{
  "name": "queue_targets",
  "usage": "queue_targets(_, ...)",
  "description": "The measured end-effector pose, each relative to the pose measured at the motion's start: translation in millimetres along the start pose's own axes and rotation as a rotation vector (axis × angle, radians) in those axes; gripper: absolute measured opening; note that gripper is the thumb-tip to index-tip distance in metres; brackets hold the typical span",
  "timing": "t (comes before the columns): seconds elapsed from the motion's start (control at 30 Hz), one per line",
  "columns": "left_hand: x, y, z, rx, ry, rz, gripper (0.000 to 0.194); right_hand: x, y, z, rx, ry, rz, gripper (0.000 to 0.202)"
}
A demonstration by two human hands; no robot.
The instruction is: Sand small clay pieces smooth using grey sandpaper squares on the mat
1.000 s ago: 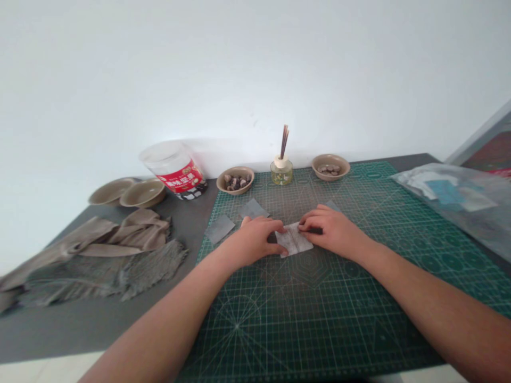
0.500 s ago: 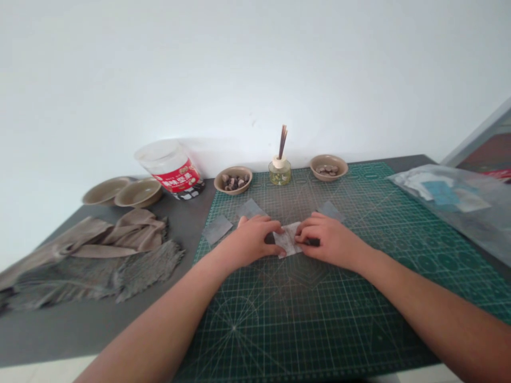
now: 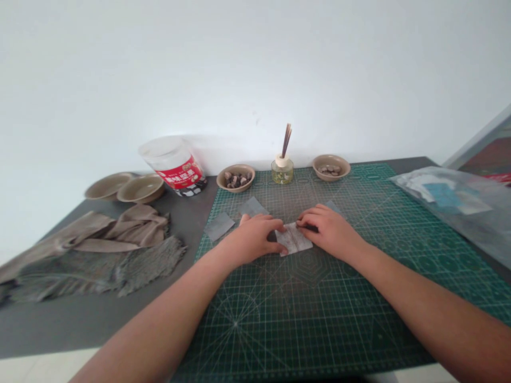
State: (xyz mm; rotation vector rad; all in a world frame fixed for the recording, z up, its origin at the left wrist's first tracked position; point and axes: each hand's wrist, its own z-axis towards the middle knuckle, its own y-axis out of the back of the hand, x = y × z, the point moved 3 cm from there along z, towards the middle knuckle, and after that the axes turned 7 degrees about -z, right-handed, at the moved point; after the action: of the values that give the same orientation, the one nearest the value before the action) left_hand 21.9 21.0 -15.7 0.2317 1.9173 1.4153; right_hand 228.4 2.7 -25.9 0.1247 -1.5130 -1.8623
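A small pale grey-white square sheet (image 3: pixel 294 240), looking like paper or thin cloth, lies on the green cutting mat (image 3: pixel 275 314), with a faint line down its middle. My left hand (image 3: pixel 255 238) grips its left edge, thumb at the near corner and index finger at the far one. At the far right part of the sheet, my right hand (image 3: pixel 325 230) has its thumb and fingers pinched together on the edge. Anything small inside that pinch is hidden. Grey translucent squares (image 3: pixel 219 227) lie left of and behind my left hand; another (image 3: pixel 334 206) is partly behind my right hand.
Along the wall stand a bowl of dark chunks (image 3: pixel 236 178), a reed diffuser (image 3: pixel 282 170) and a bowl of brown discs (image 3: pixel 331 168). Leftward are a red-labelled plastic tub (image 3: pixel 175 167), two bowls (image 3: pixel 140 190) and a crumpled cloth (image 3: pixel 120 250). A plastic bag (image 3: pixel 451 197) lies right.
My right hand has shifted from the sheet's right edge to its far edge, uncovering more of the near right corner. My left hand keeps its hold. The view has shifted slightly.
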Motion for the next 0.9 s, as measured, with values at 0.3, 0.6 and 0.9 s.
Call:
queue_targets(0.3, -1, -0.1, -1, -0.005, 0.017, -0.015, 0.046, 7, 0, -1, -0.007, 0.068, 0.021, 0.009)
queue_targets(0.6, -4, 2.3, -2, -0.035, -0.015, 0.071, 0.049, 8, -6, 1, -0.002, 0.088, 0.017, 0.007)
queue_targets(0.9, -5, 3.0, -2, -0.04, -0.014, 0.1, 0.047, 22, -15, 6, -0.028, 0.124, 0.023, 0.007)
